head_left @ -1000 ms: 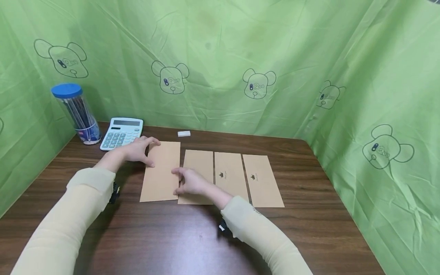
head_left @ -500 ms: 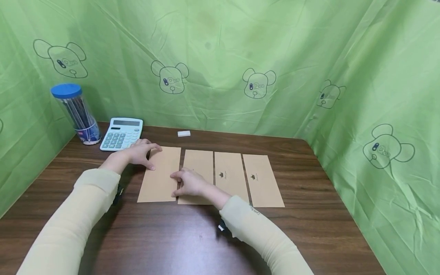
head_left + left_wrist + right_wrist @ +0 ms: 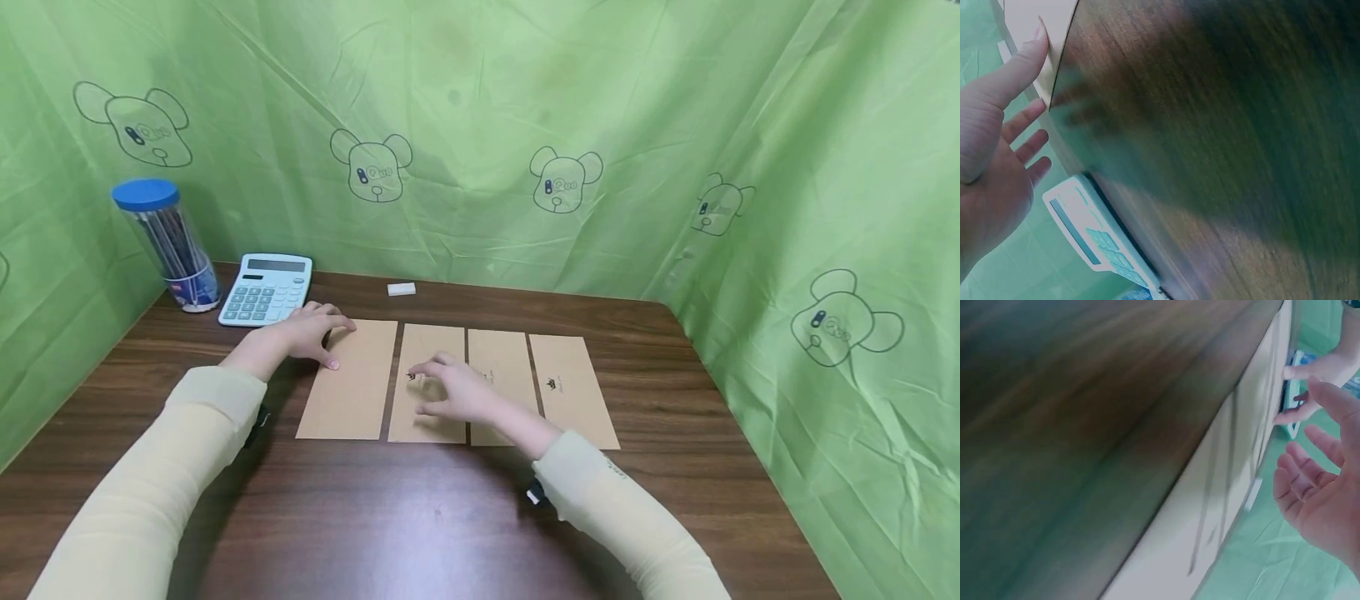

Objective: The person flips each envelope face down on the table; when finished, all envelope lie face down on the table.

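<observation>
Several flat brown kraft-paper rectangles lie in a row on the table. My left hand (image 3: 303, 332) rests at the left edge of the leftmost plain sheet (image 3: 352, 396), thumb on its face and fingers near its far corner. In the left wrist view the thumb lies on that sheet (image 3: 1025, 22), with the fingers loosely extended. Over the second sheet (image 3: 435, 342), which bears a small crown print, hovers my right hand (image 3: 461, 392), casting a shadow below. Its fingers are loosely bent and hold nothing, as the right wrist view shows. Two more crown-printed sheets (image 3: 573, 392) lie further right.
A light blue calculator (image 3: 266, 290) sits just behind the left hand. Left of it stands a clear tube of pens (image 3: 168, 246) with a blue lid. A small white block (image 3: 401, 289) lies near the back edge, before a green curtain (image 3: 465, 100).
The leftmost sheet has slid toward the near side and lies lined up with the row. My right hand has left its right edge and moved right, uncovering the second sheet's crown.
</observation>
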Demonstrator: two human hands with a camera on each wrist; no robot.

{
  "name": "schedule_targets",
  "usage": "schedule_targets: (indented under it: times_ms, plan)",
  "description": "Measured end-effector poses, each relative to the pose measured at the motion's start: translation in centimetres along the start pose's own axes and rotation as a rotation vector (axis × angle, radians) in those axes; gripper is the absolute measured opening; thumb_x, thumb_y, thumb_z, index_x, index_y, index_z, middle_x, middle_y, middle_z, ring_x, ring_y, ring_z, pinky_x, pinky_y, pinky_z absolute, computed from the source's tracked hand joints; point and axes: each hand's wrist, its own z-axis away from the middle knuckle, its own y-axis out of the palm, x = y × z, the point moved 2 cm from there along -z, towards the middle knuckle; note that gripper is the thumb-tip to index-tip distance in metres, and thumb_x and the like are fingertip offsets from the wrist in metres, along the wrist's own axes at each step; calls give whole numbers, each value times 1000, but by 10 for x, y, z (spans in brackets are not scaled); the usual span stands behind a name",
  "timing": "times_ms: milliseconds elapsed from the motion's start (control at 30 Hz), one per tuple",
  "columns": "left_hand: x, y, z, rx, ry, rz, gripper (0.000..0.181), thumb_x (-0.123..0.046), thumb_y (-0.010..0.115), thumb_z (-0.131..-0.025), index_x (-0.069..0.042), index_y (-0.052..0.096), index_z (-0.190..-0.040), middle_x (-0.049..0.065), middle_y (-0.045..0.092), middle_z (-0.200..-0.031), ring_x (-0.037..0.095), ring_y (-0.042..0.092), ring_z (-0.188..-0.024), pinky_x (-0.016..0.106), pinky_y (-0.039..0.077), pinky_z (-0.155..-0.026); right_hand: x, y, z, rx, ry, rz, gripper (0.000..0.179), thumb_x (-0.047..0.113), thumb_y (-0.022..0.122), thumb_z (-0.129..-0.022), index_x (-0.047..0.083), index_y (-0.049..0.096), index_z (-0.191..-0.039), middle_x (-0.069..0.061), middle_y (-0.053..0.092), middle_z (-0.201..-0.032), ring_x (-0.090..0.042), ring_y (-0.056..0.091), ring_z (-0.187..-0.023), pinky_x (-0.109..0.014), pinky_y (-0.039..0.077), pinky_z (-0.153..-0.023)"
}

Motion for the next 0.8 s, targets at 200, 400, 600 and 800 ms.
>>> schedule_targets:
  times_ms: [200,400,600,800]
  plan:
    - [-4,2,3,20,-10,-3,74,-37,81,-70,-13,52,-133,25,44,-134,48,36,-122,64,29,-97,-24,0,26,12,3,105,66,44,73,-78,17,51,-135,-6,48,-134,-23,45,-124,-42,35,-106]
    - [-5,3,5,27,-19,-2,74,-38,80,-71,-13,52,-134,24,44,-134,47,36,-122,64,30,-98,-40,3,41,65,10,167,67,51,70,-79,18,52,-134,-7,43,-144,-26,38,-132,-44,32,-108]
    - [-10,-1,6,34,-17,-10,73,-34,81,-71,-12,52,-134,25,44,-134,47,37,-121,63,30,-97,-43,3,42,104,10,154,65,50,69,-80,18,52,-133,-3,44,-144,-23,38,-133,-42,32,-109]
    - [-15,-9,2,67,-51,-23,71,-36,81,-72,-10,53,-132,26,43,-134,49,34,-123,65,30,-96,-41,2,38,130,38,169,65,50,69,-80,22,50,-135,0,41,-146,-23,35,-135,-45,32,-108]
